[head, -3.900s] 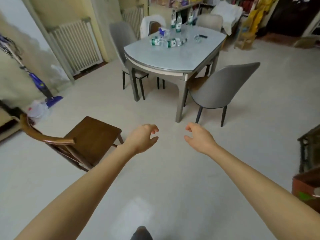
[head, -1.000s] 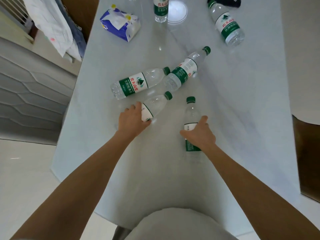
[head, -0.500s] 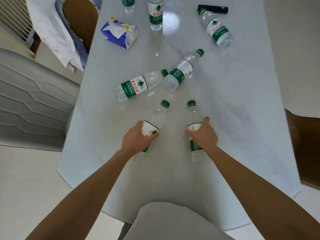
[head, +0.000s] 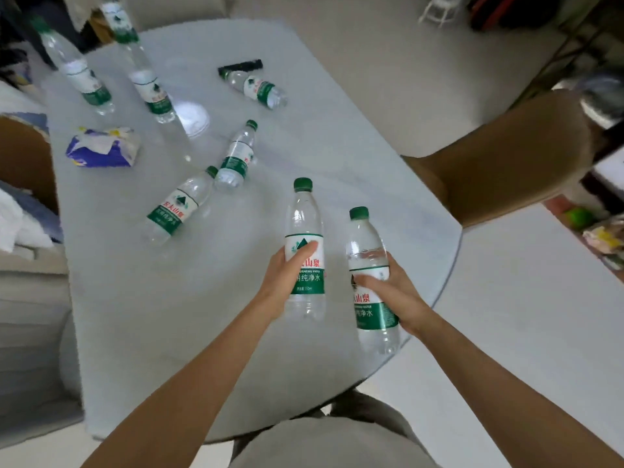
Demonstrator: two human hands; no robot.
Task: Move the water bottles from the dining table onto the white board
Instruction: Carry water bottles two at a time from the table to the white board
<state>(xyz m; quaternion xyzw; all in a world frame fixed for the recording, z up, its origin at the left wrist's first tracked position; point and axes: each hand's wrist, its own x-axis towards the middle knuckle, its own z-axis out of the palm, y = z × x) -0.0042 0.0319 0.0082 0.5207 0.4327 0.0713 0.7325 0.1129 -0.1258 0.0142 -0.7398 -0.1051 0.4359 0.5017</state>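
Marble-look dining table [head: 141, 332] – pale floor [head: 523, 332], tan chair [head: 506, 157].

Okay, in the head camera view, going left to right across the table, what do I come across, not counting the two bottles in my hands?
Blue and white tissue pack → lying clear water bottle with green label nearest the table's left edge → lying green-capped bottle beside it → lying bottle by the black object. The two standing bottles at the back overlap this order, so they are left out.
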